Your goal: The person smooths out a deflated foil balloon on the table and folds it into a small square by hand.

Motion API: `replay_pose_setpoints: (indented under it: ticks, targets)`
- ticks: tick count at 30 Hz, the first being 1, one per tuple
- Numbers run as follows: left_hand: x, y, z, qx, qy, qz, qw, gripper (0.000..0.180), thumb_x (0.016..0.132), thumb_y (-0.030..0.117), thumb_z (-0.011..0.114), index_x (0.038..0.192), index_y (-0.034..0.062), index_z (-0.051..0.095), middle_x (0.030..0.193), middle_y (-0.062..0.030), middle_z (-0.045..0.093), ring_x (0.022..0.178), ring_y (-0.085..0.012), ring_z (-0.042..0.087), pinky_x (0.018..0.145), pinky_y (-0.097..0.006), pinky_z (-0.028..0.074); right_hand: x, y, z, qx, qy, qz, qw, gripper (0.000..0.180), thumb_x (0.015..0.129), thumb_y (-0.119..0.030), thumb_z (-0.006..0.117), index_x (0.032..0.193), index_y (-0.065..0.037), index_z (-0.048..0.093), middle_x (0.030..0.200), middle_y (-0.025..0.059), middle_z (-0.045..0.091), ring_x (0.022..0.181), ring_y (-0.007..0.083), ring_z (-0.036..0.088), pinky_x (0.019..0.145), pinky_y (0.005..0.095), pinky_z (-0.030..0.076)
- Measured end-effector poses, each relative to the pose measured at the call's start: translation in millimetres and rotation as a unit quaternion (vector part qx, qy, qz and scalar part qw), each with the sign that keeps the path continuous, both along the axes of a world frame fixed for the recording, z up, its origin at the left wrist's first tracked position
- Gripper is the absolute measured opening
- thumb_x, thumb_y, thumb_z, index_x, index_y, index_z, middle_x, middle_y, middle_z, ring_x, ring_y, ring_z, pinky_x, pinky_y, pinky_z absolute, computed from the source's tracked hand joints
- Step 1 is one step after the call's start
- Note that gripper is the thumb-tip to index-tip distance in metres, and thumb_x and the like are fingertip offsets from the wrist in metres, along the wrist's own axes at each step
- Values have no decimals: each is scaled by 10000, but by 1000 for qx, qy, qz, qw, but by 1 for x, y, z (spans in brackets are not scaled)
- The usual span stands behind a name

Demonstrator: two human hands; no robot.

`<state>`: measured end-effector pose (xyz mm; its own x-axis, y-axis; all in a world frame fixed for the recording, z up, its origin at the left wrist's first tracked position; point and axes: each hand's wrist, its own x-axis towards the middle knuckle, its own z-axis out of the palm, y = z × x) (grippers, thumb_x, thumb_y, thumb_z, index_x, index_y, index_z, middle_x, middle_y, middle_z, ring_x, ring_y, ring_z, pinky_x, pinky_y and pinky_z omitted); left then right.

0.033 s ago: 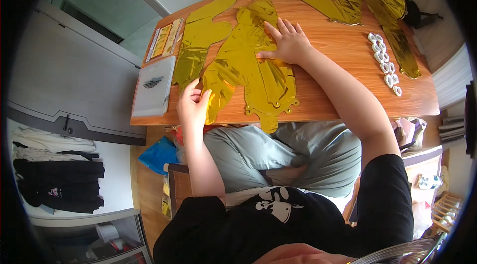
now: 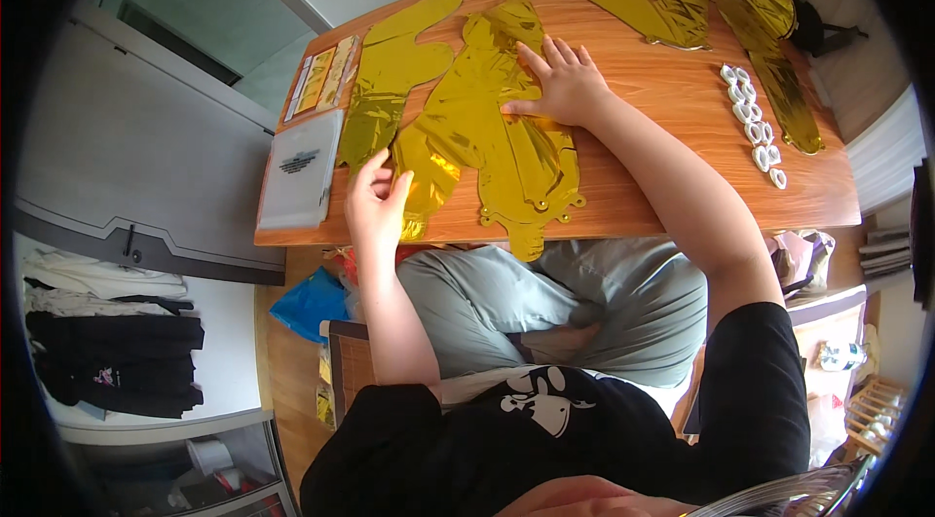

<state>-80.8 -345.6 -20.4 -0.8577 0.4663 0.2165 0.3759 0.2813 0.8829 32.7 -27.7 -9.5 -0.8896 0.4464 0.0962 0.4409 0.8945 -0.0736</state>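
Right hand point(image 2: 568, 89): palm down, fingers spread away from the body, thumb pointing left, gripping nothing, pressing lightly on the foil
Left hand point(image 2: 375, 203): nearer the body, fingers curled, thumb apart, at the foil's left edge; cannot tell whether it pinches
Gold foil sheet point(image 2: 467, 132): between and under the hands, long axis running away from the body, small tabbed end pointing toward the lap
Second foil sheet point(image 2: 394, 59): just beyond the left hand

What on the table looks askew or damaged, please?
The gold foil sheet under the right hand: it looks creased, and its near end juts past the wooden table's front edge, with no tabletop beneath. I see no spill.
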Motion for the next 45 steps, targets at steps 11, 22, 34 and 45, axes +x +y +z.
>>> replay_pose_setpoints:
  ticks: [11,22,34,45]
  targets:
    - [26,97,81,139,-111,-353,918,736,875,11,776,1523,105,439,1153,-53,595,1003,-98,613,886,-250,530,1,-2,0,-8,5,2,1000,1124,812,-872,521,1660,-229,160,1675,242,219,1568,374,188,1263,526,159]
    - [-60,127,33,44,-34,-397,916,410,1081,212,507,1467,71,513,1342,-118,587,1201,-235,625,1074,-384,507,-10,23,-33,79,34,18,996,732,1033,-492,439,1655,-238,148,1642,241,295,1522,379,312,1219,554,259]
    - [-80,137,20,-316,348,-357,807,745,995,482,627,1598,132,364,1654,-96,342,1538,-292,277,1250,-453,247,-10,17,-28,68,21,26,997,692,1057,-450,417,1656,-241,140,1644,245,287,1522,380,317,1215,559,269]
    - [-78,139,27,-407,395,-354,743,1021,903,697,616,1657,167,178,1700,-97,206,1567,-311,161,1262,-497,169,-11,21,-34,96,36,22,995,644,1073,-425,407,1645,-239,178,1623,244,331,1499,380,361,1206,555,289]
